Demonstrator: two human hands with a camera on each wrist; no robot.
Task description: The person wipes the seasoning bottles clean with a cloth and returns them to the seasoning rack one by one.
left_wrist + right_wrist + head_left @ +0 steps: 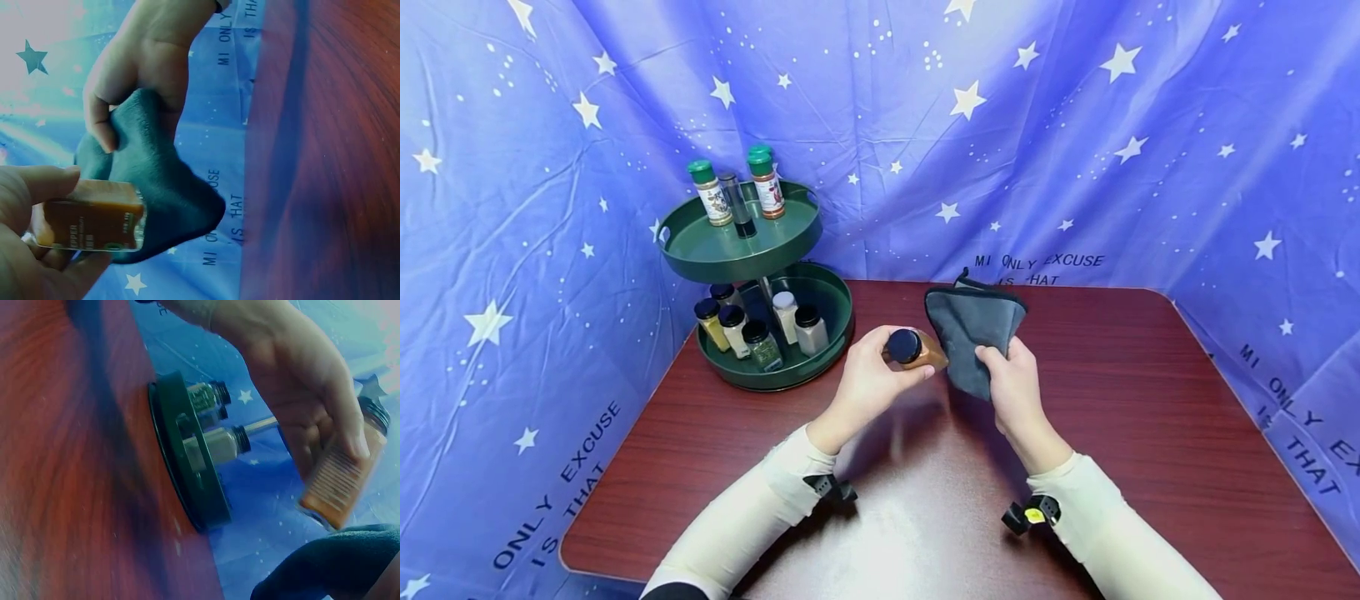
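My left hand (871, 367) grips a spice jar (929, 353) of orange-brown powder, its black cap tilted toward the head camera. Printing that reads "EPPER" shows on the jar (94, 225) in the left wrist view. In my right hand (1017, 385) is a grey cloth (973, 325) with dark edging, pinched between thumb and fingers and hanging in folds. The jar's base is close beside the cloth's left edge, and both are held above the table. From the right wrist, the jar (347, 475) leans over the dark fold of cloth (325, 556).
A green two-tier rack (737, 246) stands at the back left of the dark red table (1120, 417). Its upper tier bears green-capped shakers (767, 187) and a slim clear container (739, 208). Several spice jars (763, 346) stand on the lower tier. A blue starry curtain (880, 100) surrounds the table.
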